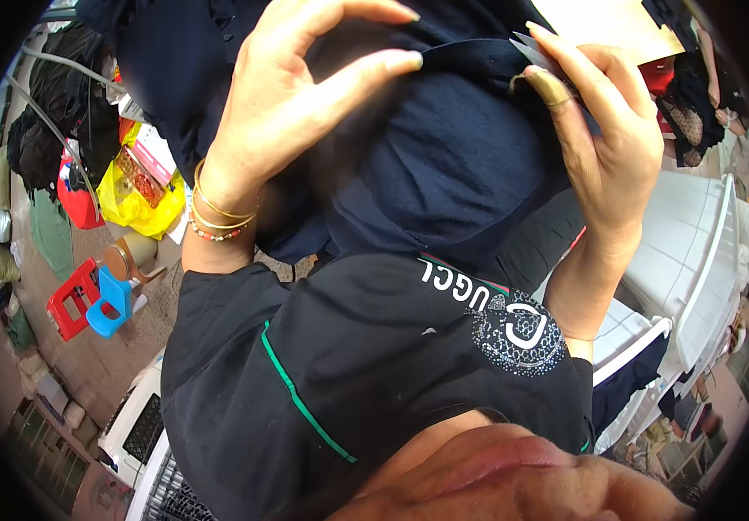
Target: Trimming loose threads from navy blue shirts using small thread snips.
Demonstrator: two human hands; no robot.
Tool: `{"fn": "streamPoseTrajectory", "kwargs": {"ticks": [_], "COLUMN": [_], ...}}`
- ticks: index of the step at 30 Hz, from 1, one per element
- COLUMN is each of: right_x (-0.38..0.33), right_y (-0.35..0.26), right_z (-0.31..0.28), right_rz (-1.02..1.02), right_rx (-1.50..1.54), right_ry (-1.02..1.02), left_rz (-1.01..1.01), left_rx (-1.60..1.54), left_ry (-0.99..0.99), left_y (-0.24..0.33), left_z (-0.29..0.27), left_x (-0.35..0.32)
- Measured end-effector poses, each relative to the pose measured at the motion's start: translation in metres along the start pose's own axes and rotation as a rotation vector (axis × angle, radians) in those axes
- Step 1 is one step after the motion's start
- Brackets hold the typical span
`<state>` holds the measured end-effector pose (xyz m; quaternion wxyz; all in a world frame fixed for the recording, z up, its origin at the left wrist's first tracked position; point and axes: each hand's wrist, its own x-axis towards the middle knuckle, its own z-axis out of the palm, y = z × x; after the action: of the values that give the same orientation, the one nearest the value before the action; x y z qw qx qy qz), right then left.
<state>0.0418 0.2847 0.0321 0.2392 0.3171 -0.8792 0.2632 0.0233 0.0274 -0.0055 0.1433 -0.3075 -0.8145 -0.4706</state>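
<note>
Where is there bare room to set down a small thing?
The white surface beside the right forearm looks mostly bare; so does a floor patch between the blue stool and black sleeve. Crowded: between left hand and right hand, with dark cloth; around the yellow bag and red stool.

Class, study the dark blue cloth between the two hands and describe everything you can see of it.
The dark blue cloth looks plain, matte and soft, with shallow wrinkles. A narrow band-like fold curves across its upper part. It lies bunched in front of the person's black shirt. The left hand seems to rest its thumb tip on the fold; the right hand holds pointed grey blades beside it. Whether the blades touch it is unclear.
</note>
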Motion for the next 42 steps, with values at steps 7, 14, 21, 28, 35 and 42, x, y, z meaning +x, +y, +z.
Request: {"fn": "streamPoseTrajectory", "kwargs": {"ticks": [7, 14, 21, 28, 35, 42], "right_x": [0.005, 0.010, 0.018, 0.024, 0.027, -0.002], "right_y": [-0.029, -0.022, -0.018, -0.025, -0.025, -0.008], "right_z": [0.013, 0.030, 0.041, 0.050, 0.055, 0.042], "right_rz": [-0.068, 0.021, -0.057, -0.031, -0.142, -0.067], "right_rx": [0.010, 0.015, 0.011, -0.010, -0.092, 0.060], "right_ry": [-0.131, -0.171, -0.175, -0.208, -0.161, 0.064], "left_rz": [0.184, -0.107, -0.548, -0.510, -0.460, -0.176], "left_rx": [-0.178, -0.678, -0.754, -0.740, -0.727, 0.183], "left_ry": [0.091, -0.033, 0.028, 0.018, 0.020, -0.154], "left_y": [-0.042, -0.027, -0.007, -0.014, -0.017, -0.006], "left_z": [0.024, 0.008, 0.006, 0.001, -0.004, -0.011], "left_x": [-0.011, -0.004, -0.005, -0.010, -0.013, -0.013]}}
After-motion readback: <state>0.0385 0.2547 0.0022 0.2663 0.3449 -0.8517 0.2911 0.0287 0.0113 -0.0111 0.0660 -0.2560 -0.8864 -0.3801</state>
